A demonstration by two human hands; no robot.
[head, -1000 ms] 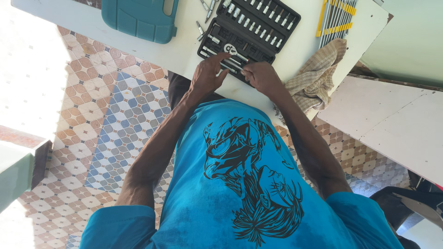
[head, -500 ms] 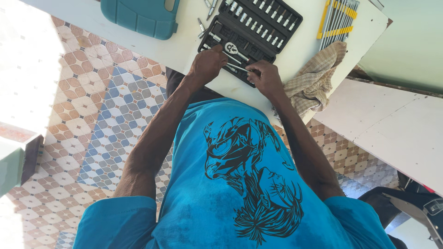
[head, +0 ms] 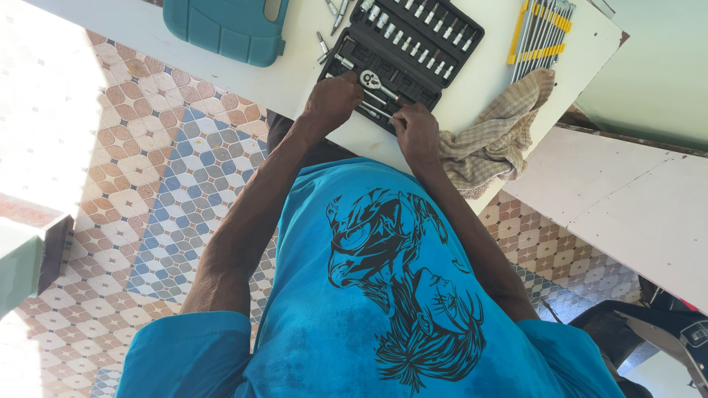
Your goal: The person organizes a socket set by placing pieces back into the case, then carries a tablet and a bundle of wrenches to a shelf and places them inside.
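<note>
An open black socket set case (head: 413,44) lies on the white table (head: 295,74), with rows of sockets and a ratchet (head: 372,79) inside. My left hand (head: 332,99) rests on the case's near left part with its fingers curled over the tools; what they hold is hidden. My right hand (head: 417,133) is at the near edge of the case. Its fingertips pinch the end of a thin metal bar (head: 377,111) that runs between my two hands.
A teal plastic case (head: 225,26) lies on the table to the left. A yellow rack of long metal tools (head: 542,29) is at the right, with a checked cloth (head: 494,136) hanging over the table edge. Loose bits (head: 324,44) lie beside the black case. Patterned tile floor (head: 147,169) is below.
Both hands have shifted slightly along the near edge of the case. The right hand now pinches the thin bar.
</note>
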